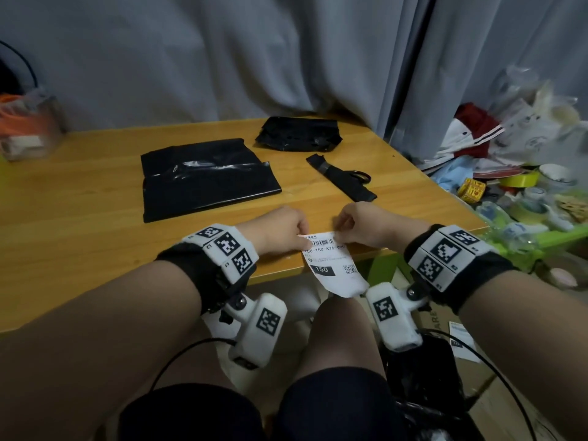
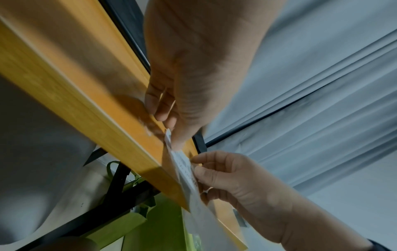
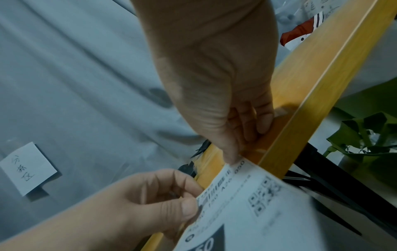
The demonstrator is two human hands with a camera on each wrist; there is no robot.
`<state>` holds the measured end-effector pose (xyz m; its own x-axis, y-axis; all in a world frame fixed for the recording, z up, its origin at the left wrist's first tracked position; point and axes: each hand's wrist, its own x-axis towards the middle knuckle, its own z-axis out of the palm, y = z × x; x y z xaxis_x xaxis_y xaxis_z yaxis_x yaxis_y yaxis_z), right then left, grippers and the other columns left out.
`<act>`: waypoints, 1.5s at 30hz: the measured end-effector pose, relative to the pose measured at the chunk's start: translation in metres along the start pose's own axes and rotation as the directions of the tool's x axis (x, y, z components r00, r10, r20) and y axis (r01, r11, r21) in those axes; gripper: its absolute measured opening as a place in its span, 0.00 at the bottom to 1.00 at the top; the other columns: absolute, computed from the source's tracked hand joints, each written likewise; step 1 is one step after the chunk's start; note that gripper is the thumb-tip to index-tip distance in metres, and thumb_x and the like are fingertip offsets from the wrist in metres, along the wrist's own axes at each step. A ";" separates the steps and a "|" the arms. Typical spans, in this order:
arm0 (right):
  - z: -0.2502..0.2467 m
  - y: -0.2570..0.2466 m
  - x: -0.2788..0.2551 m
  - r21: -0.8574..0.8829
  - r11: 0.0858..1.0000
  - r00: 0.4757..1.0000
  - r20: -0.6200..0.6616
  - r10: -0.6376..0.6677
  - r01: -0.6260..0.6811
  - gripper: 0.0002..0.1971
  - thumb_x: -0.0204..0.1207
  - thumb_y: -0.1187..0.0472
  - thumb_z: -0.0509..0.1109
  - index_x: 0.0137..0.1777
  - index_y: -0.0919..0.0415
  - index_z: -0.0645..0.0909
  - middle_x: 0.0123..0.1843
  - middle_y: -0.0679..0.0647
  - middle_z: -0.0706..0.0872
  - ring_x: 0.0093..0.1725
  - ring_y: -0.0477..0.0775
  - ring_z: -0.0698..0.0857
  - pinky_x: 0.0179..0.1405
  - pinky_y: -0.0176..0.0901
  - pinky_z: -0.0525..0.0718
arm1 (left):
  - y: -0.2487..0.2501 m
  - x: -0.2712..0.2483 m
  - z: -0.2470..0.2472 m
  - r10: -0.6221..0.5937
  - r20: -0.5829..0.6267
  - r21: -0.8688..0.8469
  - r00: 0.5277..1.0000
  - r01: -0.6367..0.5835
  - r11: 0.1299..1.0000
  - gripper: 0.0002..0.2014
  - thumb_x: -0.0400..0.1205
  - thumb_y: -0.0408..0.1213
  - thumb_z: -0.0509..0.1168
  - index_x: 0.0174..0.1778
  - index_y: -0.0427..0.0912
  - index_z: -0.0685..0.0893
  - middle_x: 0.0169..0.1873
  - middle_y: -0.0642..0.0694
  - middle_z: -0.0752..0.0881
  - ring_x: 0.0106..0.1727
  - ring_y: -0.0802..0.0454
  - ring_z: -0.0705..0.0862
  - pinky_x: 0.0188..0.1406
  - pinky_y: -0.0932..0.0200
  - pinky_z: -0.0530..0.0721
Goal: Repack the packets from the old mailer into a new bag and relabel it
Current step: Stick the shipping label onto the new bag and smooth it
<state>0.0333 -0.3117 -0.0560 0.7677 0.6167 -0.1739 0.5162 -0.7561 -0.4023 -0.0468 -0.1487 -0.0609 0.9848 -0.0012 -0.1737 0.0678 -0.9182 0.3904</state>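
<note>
Left hand (image 1: 280, 229) and right hand (image 1: 359, 224) each pinching top corner of white paper shipping label (image 1: 334, 265), thumb against fingers. Label hanging over front edge of yellow wooden table (image 1: 79, 224).

Risk: label tearing or sticking to itself if hands pulling apart too hard.

Flat shiny black plastic bag (image 1: 206, 178) lying just behind hands. Crumpled black old mailer (image 1: 299, 133) sitting farther back. Black-handled scissors (image 1: 350, 179) lying near, nothing blocking way.

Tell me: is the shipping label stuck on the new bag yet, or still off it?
Off. Both hands, left hand and right hand, pinch the shipping label at the table edge; the flat black bag lies apart, bare.
</note>
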 end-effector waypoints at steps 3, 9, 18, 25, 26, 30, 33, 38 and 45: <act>0.002 0.009 -0.005 0.086 0.996 1.000 0.012 -0.001 0.000 0.12 0.75 0.58 0.73 0.57 0.59 0.81 0.42 0.44 0.79 0.49 0.48 0.79 0.48 0.38 0.76 | -0.003 -0.012 -0.003 0.122 0.128 -0.050 0.984 -0.116 0.992 0.18 0.79 0.35 0.67 0.65 0.49 0.78 0.59 0.48 0.74 0.55 0.54 0.76 0.54 0.68 0.74; 0.006 0.010 -0.009 0.251 0.968 0.999 -0.010 0.034 -0.030 0.09 0.76 0.58 0.72 0.54 0.58 0.82 0.45 0.48 0.83 0.45 0.48 0.82 0.43 0.37 0.81 | -0.008 -0.023 0.000 0.248 0.164 -0.064 0.955 -0.241 0.969 0.17 0.77 0.38 0.71 0.61 0.53 0.82 0.65 0.51 0.75 0.67 0.56 0.72 0.71 0.61 0.67; -0.001 0.014 -0.007 0.418 0.904 0.992 -0.042 0.117 -0.089 0.08 0.80 0.52 0.67 0.50 0.56 0.81 0.34 0.49 0.81 0.32 0.46 0.78 0.32 0.36 0.77 | 0.002 -0.012 -0.003 0.332 -0.077 -0.032 0.940 -0.335 0.942 0.04 0.78 0.43 0.69 0.46 0.49 0.87 0.45 0.53 0.83 0.48 0.53 0.82 0.54 0.47 0.82; -0.015 0.015 -0.006 0.613 0.784 0.994 0.021 0.109 -0.098 0.08 0.78 0.55 0.69 0.53 0.58 0.81 0.41 0.54 0.82 0.40 0.52 0.80 0.41 0.42 0.79 | 0.005 -0.013 -0.008 0.371 -0.184 -0.016 0.910 -0.380 0.925 0.09 0.80 0.40 0.66 0.52 0.44 0.88 0.46 0.54 0.82 0.50 0.54 0.82 0.56 0.55 0.80; -0.017 0.014 -0.005 0.619 0.779 0.994 0.020 0.108 -0.097 0.07 0.78 0.55 0.69 0.52 0.57 0.81 0.42 0.54 0.83 0.40 0.52 0.80 0.41 0.42 0.79 | 0.005 -0.013 -0.009 0.376 -0.192 -0.011 0.906 -0.385 0.923 0.09 0.81 0.39 0.66 0.53 0.43 0.88 0.46 0.54 0.82 0.50 0.54 0.82 0.56 0.56 0.79; -0.021 0.008 -0.004 0.639 0.765 0.995 -0.004 0.100 -0.074 0.10 0.80 0.55 0.68 0.55 0.59 0.80 0.42 0.54 0.81 0.38 0.49 0.80 0.36 0.40 0.80 | 0.003 -0.015 -0.011 0.414 -0.215 0.024 0.884 -0.419 0.908 0.09 0.81 0.38 0.65 0.54 0.41 0.87 0.45 0.54 0.81 0.50 0.55 0.81 0.56 0.58 0.79; -0.025 0.001 -0.004 0.638 0.770 0.997 -0.053 0.053 -0.007 0.09 0.82 0.61 0.64 0.59 0.61 0.77 0.43 0.52 0.80 0.39 0.49 0.80 0.34 0.39 0.79 | 0.005 -0.016 -0.030 0.365 -0.369 -0.051 0.855 -0.410 0.911 0.08 0.81 0.36 0.65 0.53 0.42 0.87 0.43 0.56 0.81 0.48 0.57 0.80 0.54 0.62 0.79; -0.029 -0.019 0.012 0.709 0.703 0.990 -0.132 0.052 0.057 0.09 0.80 0.56 0.66 0.56 0.58 0.77 0.44 0.51 0.82 0.42 0.49 0.81 0.41 0.43 0.80 | -0.007 -0.015 -0.081 0.350 -0.417 0.058 0.839 -0.360 0.931 0.06 0.80 0.36 0.67 0.49 0.41 0.87 0.45 0.49 0.83 0.49 0.54 0.81 0.52 0.60 0.79; -0.026 -0.065 0.039 0.844 0.533 0.998 -0.058 -0.009 0.054 0.07 0.77 0.55 0.71 0.44 0.58 0.81 0.28 0.45 0.85 0.29 0.43 0.84 0.36 0.36 0.82 | -0.047 -0.029 -0.102 0.275 -0.454 0.010 0.848 -0.303 0.953 0.04 0.79 0.31 0.68 0.48 0.38 0.86 0.54 0.44 0.83 0.54 0.55 0.82 0.52 0.84 0.71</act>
<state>0.0395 -0.2437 -0.0137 0.7838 0.6097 -0.1182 -0.0043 -0.1850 -0.9827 -0.0625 -0.0654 0.0185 0.9259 -0.0732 0.3706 -0.2358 -0.8785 0.4155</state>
